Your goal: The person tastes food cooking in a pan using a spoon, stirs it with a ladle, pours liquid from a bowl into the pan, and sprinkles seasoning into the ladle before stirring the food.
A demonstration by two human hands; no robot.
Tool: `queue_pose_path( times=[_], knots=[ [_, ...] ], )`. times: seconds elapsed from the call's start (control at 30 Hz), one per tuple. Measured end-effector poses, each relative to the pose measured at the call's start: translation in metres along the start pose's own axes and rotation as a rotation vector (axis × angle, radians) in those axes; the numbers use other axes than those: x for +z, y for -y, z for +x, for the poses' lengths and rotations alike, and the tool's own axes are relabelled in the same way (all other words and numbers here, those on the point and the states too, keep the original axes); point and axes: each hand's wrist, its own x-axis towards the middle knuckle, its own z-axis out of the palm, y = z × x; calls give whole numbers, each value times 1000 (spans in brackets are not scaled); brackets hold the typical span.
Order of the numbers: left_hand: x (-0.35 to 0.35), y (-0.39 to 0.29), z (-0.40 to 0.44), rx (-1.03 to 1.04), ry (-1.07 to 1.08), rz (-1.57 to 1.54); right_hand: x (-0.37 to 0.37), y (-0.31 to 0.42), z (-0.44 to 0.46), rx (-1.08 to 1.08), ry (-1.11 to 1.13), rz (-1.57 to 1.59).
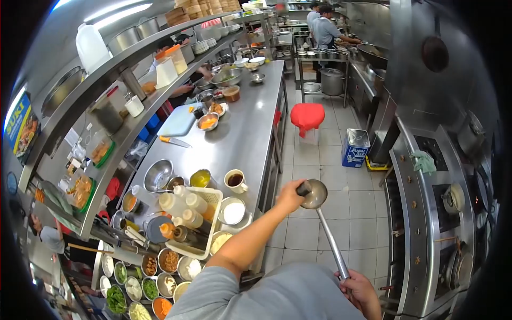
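Observation:
My right hand (360,290) grips the lower end of a long-handled metal ladle (332,237). The ladle's round bowl is raised out in front of me over the floor. At the bowl's left edge, my left hand (289,197) is closed around a small dark cylindrical object (304,188), whose kind I cannot make out. That object's end is over the bowl or against its rim; which one is unclear. Nearest to my left arm on the counter are a mug of dark liquid (234,181) and a metal bowl of white powder or grains (233,212).
A steel counter (250,117) runs along the left, with a basket of squeeze bottles (213,205) and several ingredient bowls. Stoves (421,213) line the right. A red-covered container (308,118) and a blue tin (356,148) stand on the tiled floor. Co-workers (324,32) work at the back.

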Motion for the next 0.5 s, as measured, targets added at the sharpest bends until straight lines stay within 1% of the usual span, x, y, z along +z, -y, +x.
queue_pose_path(
  times=[0.03, 0.07, 0.1, 0.13, 0.17, 0.2, 0.23, 0.27, 0.3, 0.33, 0.37, 0.4, 0.43, 0.47, 0.5],
  knots=[
    [-13, 11, 1, 18, 13, -44, 1, 0, 2, 15, 9, -3],
    [-34, 18, 9, 142, 13, -253, 3, 0, 2, 32, 17, -5],
    [-59, 24, 15, 252, -83, -202, 6, 2, 2, 28, 18, 18],
    [-107, 4, 13, 26, 52, -321, 9, 3, 2, 24, 4, 43],
    [-142, 14, 21, 159, -32, -365, 9, 4, 1, 35, 11, 65],
    [-185, 20, 26, 138, -109, -365, 9, 6, 1, 42, 19, 87],
    [-228, -5, 13, 142, -260, -432, 8, 5, 1, 45, 25, 137],
    [-280, -1, 18, 162, -297, -373, 7, 1, 3, 34, 14, 164],
    [-318, -24, 6, 302, -477, -253, 4, -4, 5, 20, 9, 194],
    [-359, -24, 3, 381, -657, -75, 0, -7, 6, 7, 4, 221],
    [-407, 4, 16, 307, -747, -127, -2, -10, 7, 1, -9, 242],
    [-438, 9, 17, 436, -995, -13, -5, -13, 6, -23, -40, 207],
    [-479, 32, 24, 460, -1206, 310, -5, -17, 5, -46, -78, 179],
    [-521, 65, 34, 346, -1409, 644, -5, -19, 4, -50, -109, 220],
    [-555, 84, 36, 306, -1314, 640, -3, -20, 1, -88, -163, 175]
  ],
)
